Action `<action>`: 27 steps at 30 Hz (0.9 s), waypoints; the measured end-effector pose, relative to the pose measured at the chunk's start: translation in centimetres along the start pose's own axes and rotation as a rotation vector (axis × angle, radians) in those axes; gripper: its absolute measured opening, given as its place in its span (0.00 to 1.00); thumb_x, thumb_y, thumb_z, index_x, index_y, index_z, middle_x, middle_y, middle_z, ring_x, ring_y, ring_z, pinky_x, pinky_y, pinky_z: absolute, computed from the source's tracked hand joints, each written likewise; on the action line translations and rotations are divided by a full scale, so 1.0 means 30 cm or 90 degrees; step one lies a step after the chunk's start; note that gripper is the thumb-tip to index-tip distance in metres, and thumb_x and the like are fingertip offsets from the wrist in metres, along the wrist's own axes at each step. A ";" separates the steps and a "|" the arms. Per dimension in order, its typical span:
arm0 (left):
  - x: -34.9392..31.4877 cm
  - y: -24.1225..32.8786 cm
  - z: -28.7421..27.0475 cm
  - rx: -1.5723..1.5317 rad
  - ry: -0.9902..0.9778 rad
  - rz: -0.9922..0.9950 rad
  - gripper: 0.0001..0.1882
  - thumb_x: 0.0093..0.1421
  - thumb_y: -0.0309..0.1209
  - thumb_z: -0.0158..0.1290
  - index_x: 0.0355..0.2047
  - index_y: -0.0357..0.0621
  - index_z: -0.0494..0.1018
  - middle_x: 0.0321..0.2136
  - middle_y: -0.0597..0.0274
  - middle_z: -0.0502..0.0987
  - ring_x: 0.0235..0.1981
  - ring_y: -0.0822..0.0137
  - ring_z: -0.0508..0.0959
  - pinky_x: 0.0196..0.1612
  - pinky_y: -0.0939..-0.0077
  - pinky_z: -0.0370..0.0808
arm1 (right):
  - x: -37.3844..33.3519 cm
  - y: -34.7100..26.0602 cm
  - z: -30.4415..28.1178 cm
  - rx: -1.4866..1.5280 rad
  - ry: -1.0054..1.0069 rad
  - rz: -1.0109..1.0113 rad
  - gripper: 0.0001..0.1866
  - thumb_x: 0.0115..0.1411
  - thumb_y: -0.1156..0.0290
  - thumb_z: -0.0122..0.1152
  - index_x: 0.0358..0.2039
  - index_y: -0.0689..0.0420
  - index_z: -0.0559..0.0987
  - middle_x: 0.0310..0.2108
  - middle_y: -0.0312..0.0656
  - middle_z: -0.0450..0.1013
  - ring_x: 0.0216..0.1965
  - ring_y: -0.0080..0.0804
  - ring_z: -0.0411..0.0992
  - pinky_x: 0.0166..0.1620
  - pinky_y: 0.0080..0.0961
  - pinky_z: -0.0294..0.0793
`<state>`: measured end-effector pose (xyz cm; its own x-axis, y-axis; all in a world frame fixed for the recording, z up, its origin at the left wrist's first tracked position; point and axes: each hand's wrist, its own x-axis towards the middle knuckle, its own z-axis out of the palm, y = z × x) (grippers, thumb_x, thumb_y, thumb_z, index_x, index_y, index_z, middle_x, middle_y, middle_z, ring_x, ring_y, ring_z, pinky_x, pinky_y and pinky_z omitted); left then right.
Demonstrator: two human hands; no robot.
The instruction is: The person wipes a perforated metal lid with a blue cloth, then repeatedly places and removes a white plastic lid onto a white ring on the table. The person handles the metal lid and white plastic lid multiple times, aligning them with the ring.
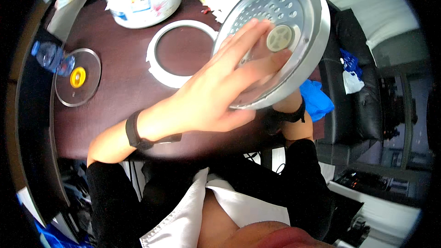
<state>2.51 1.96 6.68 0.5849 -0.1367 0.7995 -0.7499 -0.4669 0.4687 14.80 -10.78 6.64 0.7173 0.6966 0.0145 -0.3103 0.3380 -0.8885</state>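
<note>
A round white rice cooker lid (323, 32) is held up off the table, tilted, with its metal inner side facing me. That silvery inner plate (294, 0) has many small holes and a pale round vent cap (280, 38) near its middle. Across the plate lies my left hand (220, 76), its fingers stretched out and spread, fingertips close to the vent cap. My right hand (288, 103) supports the lid from behind; most of its fingers are hidden. Left of the lid a white ring (159, 68) rests flat on the table.
The white rice cooker body (158, 2) stands at the far side of the dark table (124, 69). A glass lid with a yellow knob (78, 77) and a plastic bottle (50, 57) are at the left. Blue plastic (318, 100) lies at the right, beside a black sofa (353, 119).
</note>
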 end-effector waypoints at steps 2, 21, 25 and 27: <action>-0.023 0.016 -0.023 0.004 0.008 -0.041 0.36 0.45 0.25 0.58 0.58 0.35 0.65 0.64 0.36 0.53 0.64 0.39 0.60 0.64 0.52 0.59 | 0.002 0.006 0.017 -0.025 0.002 0.017 0.31 0.66 0.37 0.36 0.25 0.50 0.75 0.12 0.27 0.63 0.09 0.14 0.54 0.14 0.13 0.53; -0.322 -0.122 -0.197 -0.715 0.292 -0.517 0.32 0.60 0.28 0.50 0.63 0.35 0.53 0.57 0.50 0.67 0.58 0.59 0.70 0.64 0.60 0.64 | 0.276 0.177 0.139 -0.476 -0.040 0.145 0.30 0.58 0.43 0.61 0.13 0.52 0.65 0.10 0.31 0.59 0.08 0.20 0.55 0.13 0.20 0.56; -0.368 -0.136 -0.198 -0.757 0.324 -0.535 0.30 0.61 0.28 0.51 0.61 0.32 0.56 0.57 0.50 0.68 0.58 0.61 0.70 0.63 0.61 0.65 | 0.283 0.207 0.160 -0.532 -0.080 0.134 0.29 0.61 0.43 0.58 0.13 0.51 0.66 0.09 0.28 0.58 0.07 0.17 0.55 0.13 0.16 0.56; -0.371 -0.129 -0.196 -0.748 0.334 -0.557 0.29 0.61 0.27 0.50 0.61 0.31 0.57 0.56 0.50 0.69 0.57 0.62 0.71 0.63 0.63 0.66 | 0.297 0.221 0.161 -0.565 -0.086 0.144 0.30 0.61 0.43 0.58 0.13 0.51 0.66 0.09 0.29 0.58 0.07 0.17 0.55 0.13 0.16 0.57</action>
<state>-2.91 10.42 -1.82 0.9721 0.2294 0.0492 -0.2038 0.7215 0.6618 16.12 0.72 3.09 0.6011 0.7740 -0.1988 0.1973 -0.3849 -0.9016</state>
